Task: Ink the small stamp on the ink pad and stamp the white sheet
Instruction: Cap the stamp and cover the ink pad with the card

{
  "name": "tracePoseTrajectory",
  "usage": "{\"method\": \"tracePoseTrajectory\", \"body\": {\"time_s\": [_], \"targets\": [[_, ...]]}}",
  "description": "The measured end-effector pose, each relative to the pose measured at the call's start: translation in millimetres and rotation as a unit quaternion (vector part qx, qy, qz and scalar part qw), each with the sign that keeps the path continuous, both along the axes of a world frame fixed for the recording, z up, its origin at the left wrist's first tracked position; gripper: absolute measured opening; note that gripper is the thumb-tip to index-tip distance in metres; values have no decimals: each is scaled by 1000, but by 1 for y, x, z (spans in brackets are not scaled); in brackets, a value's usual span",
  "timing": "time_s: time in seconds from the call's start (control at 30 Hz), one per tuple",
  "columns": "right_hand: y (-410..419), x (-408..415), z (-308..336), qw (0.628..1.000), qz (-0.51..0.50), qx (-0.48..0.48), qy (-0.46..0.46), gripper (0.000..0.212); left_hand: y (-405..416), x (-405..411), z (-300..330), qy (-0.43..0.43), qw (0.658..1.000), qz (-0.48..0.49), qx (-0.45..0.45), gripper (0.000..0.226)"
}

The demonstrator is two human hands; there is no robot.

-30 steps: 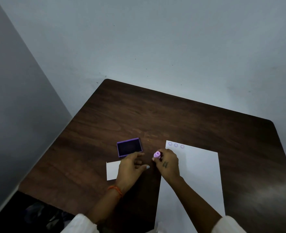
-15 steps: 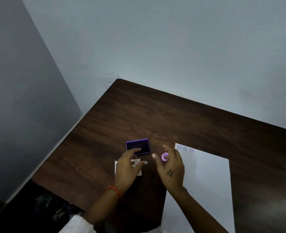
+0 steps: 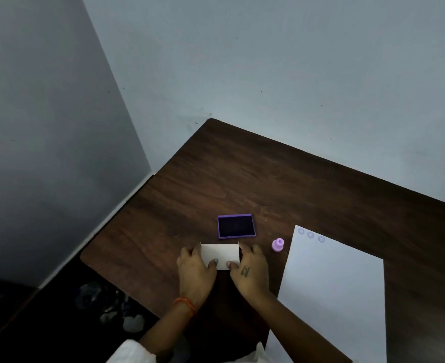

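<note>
Stamp (image 3: 278,244), small and lilac, stands free on the dark wood surface (image 3: 242,179), just right of the right hand (image 3: 250,273) and beside the white sheet (image 3: 334,284). Half a second ago that hand held it; both it and the left hand (image 3: 195,271) now pinch a white card (image 3: 220,254) below the open ink pad (image 3: 235,226). Three round prints (image 3: 311,235) mark the sheet's top corner; no legible writing.

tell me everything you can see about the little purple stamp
The stamp is a small, light purple piece that looks like plastic, with a narrow round knob above a wider round base. It stands on the dark wooden table, base down and slightly tilted in this view. It sits between the ink pad and the white sheet, close to the sheet's left edge. Nothing touches it; both hands are on a white card nearby.
</note>
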State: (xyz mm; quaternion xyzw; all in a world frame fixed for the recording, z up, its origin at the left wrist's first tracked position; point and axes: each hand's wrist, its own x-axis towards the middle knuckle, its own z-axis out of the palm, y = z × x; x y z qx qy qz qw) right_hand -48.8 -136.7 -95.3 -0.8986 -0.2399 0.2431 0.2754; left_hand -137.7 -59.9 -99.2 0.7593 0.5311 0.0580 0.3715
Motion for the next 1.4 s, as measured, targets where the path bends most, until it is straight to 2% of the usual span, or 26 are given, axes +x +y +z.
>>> {"method": "tracePoseTrajectory", "body": {"time_s": [0.13, 0.27, 0.4, 0.53, 0.83, 1.13, 1.4], "targets": [[2, -3, 0, 1000, -2, -13, 15, 57, 0, 0, 2, -4, 1000, 11, -11, 59], [-2, -1, 4, 999, -28, 20, 26, 53, -3, 6, 11, -33, 999, 37, -16, 57], [-3, 13, 15, 997, -52, 62, -1, 51, -1, 22, 24, -72, 996, 46, -23, 55], [2, 31, 26, 995, -74, 58, -33, 52, 4, 40, 33, -94, 995, 27, -15, 51], [15, 52, 28, 997, -61, -3, -36, 58, 7, 61, 30, -64, 996, 33, -48, 50], [21, 54, 23, 995, -55, -65, -56, 50, 9, 67, 20, -46, 996, 51, -62, 51], [24, 56, 19, 997, -62, -45, -3, 48, 12, 69, 17, -39, 996, 49, -58, 48]]}}
